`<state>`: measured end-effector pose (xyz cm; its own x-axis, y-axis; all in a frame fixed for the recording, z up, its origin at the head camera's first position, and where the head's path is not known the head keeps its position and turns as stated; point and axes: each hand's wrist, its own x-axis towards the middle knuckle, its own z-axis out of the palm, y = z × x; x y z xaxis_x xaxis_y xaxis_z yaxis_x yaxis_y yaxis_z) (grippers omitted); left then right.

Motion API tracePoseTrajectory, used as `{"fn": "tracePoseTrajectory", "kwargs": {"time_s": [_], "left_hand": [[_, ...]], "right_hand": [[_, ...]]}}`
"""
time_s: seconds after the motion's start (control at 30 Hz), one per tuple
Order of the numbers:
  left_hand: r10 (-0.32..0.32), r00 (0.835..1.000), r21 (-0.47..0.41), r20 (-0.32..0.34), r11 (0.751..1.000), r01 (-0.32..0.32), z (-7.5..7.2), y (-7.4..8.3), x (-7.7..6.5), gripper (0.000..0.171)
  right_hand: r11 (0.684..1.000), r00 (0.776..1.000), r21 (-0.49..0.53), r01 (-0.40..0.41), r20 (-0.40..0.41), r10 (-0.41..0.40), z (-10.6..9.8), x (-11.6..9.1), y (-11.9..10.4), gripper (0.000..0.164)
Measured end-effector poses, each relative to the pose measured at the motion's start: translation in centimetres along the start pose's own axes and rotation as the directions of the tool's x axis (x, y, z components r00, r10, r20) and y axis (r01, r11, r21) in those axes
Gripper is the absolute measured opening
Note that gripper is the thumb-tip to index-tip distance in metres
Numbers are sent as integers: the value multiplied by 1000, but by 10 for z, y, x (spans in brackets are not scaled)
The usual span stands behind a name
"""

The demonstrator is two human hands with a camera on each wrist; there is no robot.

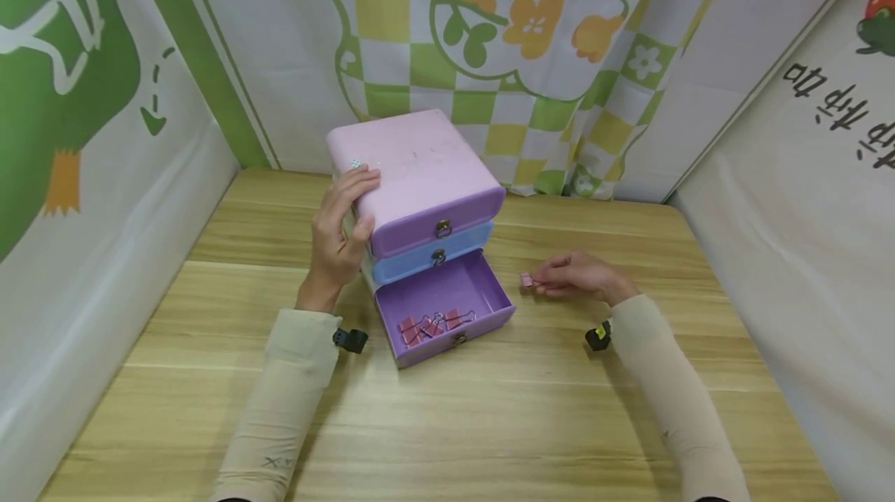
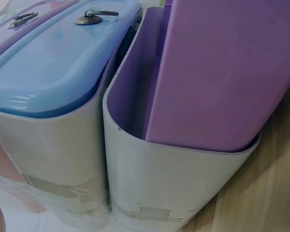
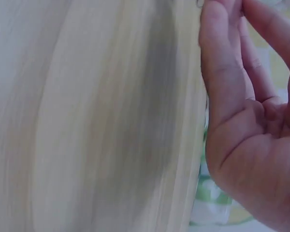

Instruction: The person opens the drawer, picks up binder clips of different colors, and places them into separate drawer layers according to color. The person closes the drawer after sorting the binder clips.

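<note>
A small drawer cabinet [image 1: 412, 164] with a pink top stands on the table, its bottom purple drawer [image 1: 503, 296] pulled out. Several pink binder clips [image 1: 411, 331] with wire handles lie at the front of that drawer. My left hand [image 1: 338, 234] rests on the cabinet's left top edge, fingers over the top and thumb near the front corner. To the right of the drawer, my right hand [image 1: 576, 277] pinches another pink binder clip [image 1: 527, 280] between thumb and fingertips. In the right wrist view the right hand [image 3: 251, 116] shows, the clip mostly out of frame.
Above the pulled-out drawer, the blue drawer [image 1: 433, 253] and the upper purple drawer [image 1: 419, 231] are closed, each with a metal ring pull. A patterned curtain [image 1: 475, 106] hangs behind the wooden table [image 1: 489, 424]. Printed white sheets flank both sides.
</note>
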<state>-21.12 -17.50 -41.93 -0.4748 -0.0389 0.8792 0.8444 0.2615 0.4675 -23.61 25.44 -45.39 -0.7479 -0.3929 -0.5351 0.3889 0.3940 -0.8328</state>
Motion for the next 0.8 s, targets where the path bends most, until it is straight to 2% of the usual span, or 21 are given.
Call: {"fn": "tracePoseTrajectory", "kwargs": {"time_s": [0.17,0.23,0.33,0.53,0.8], "left_hand": [[0,1000,1,3,1000,0,-1,0,-1,53],[3,1000,0,4,1000,-3,-1,1,0,53],[3,1000,-1,5,1000,-3,-2,1,0,53],[-4,1000,0,9,1000,4,-3,0,0,53],[3,1000,0,8,1000,-3,-1,0,0,52]], "right_hand": [[995,999,96,35,26,-38,15,3,-15,28],[992,997,118,52,43,-57,21,4,-22,21],[990,995,119,75,63,-83,31,4,-33,19],[992,990,97,78,106,-88,51,6,-51,27],[996,987,-16,82,143,-79,76,12,-68,38]]}}
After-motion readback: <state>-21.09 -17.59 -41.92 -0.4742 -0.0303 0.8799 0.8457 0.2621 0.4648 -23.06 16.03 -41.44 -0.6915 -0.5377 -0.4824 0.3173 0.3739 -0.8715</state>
